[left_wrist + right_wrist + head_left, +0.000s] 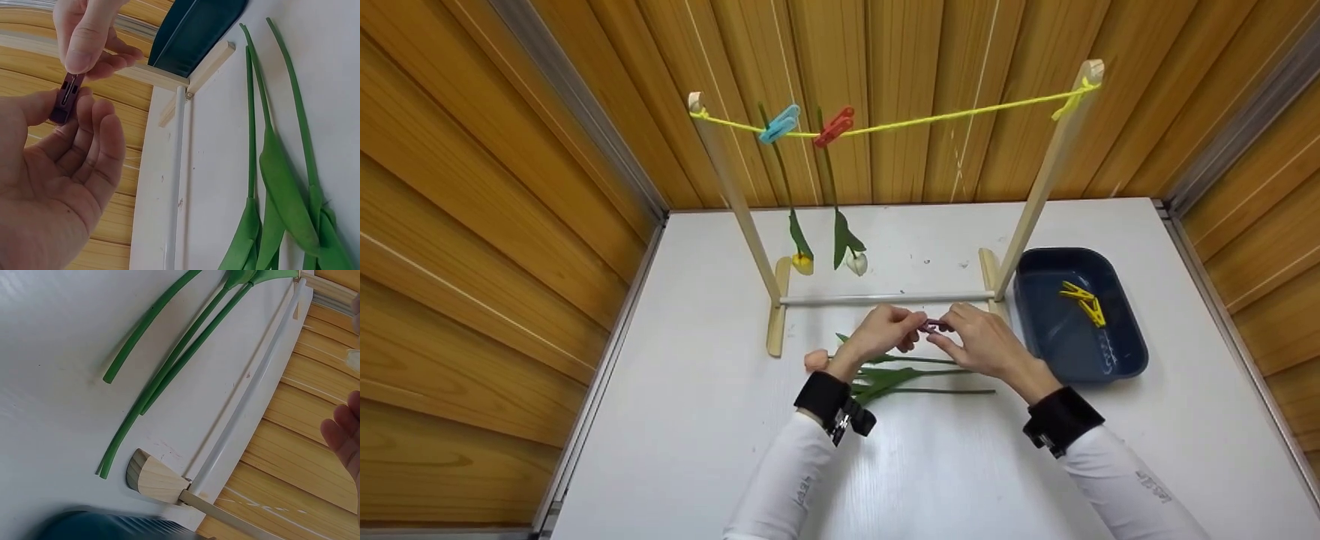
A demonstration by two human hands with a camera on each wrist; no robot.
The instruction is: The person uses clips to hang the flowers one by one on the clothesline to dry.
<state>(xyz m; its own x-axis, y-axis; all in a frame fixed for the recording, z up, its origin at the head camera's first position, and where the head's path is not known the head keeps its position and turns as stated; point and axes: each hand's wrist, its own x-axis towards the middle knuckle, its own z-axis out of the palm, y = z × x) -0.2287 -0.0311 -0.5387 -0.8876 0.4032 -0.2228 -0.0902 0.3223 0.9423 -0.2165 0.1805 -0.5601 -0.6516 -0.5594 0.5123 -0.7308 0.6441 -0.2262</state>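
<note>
Both hands meet over the table at a small purple clothespin. My left hand pinches one end of the clothespin between thumb and index finger, its palm showing in the left wrist view. With thumb and fingertip, my right hand grips the other end. Below the hands, several artificial tulips with green stems lie side by side; one peach bloom shows by the left wrist, and the other blooms are hidden. In the right wrist view, only fingers appear at the right edge.
A wooden stand carries a yellow cord. A blue clothespin and a red clothespin hang a yellow tulip and a white tulip upside down. Yellow clothespins lie in a dark blue basin at right.
</note>
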